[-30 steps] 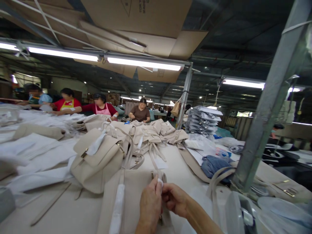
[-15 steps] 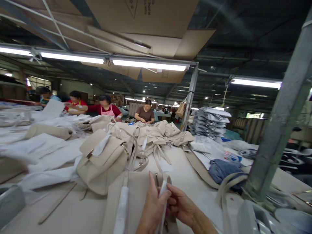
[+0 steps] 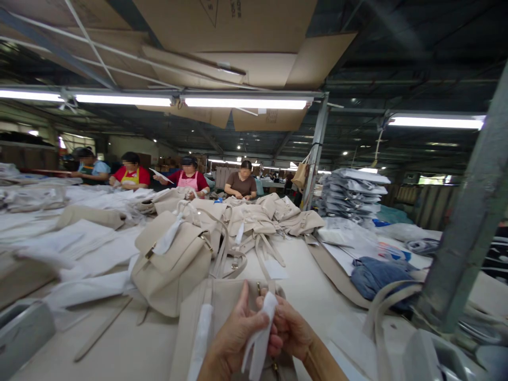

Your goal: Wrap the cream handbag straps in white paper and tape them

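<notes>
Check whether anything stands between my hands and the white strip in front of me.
Nothing visible does: the left hand and right hand both touch the white strip directly, over the beige bag.

Above us, a fluorescent tube [image 3: 246,103] glows beneath cardboard sheets [image 3: 226,29]. Ahead we see a co-worker in a brown top [image 3: 241,184] beside another in a pink apron [image 3: 188,181]. To our right, a blue-grey cloth [image 3: 371,276] lies near a thick metal post [image 3: 466,227], with stacked grey packets [image 3: 351,194] farther back.
</notes>
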{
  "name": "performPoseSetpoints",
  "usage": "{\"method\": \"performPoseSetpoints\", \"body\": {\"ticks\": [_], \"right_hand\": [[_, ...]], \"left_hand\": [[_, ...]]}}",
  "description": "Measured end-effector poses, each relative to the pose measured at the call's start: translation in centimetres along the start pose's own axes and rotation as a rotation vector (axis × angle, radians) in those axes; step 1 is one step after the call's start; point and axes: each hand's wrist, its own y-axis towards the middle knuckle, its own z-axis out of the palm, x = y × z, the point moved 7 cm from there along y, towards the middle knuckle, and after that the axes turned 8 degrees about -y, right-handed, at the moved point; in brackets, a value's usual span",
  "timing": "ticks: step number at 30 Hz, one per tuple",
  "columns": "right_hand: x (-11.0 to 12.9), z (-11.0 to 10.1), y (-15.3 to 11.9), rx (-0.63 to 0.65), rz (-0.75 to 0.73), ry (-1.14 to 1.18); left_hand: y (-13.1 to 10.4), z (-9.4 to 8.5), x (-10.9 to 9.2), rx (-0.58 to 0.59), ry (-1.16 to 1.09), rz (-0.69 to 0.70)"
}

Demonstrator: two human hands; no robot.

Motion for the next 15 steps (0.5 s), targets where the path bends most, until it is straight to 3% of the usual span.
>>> {"method": "performPoseSetpoints", "body": {"ticks": [15], "right_hand": [[0.0, -2.0, 0.6, -0.137, 0.100, 0.096]], "left_hand": [[0.9, -0.4, 1.0, -0.049, 0.021, 0.003]]}}
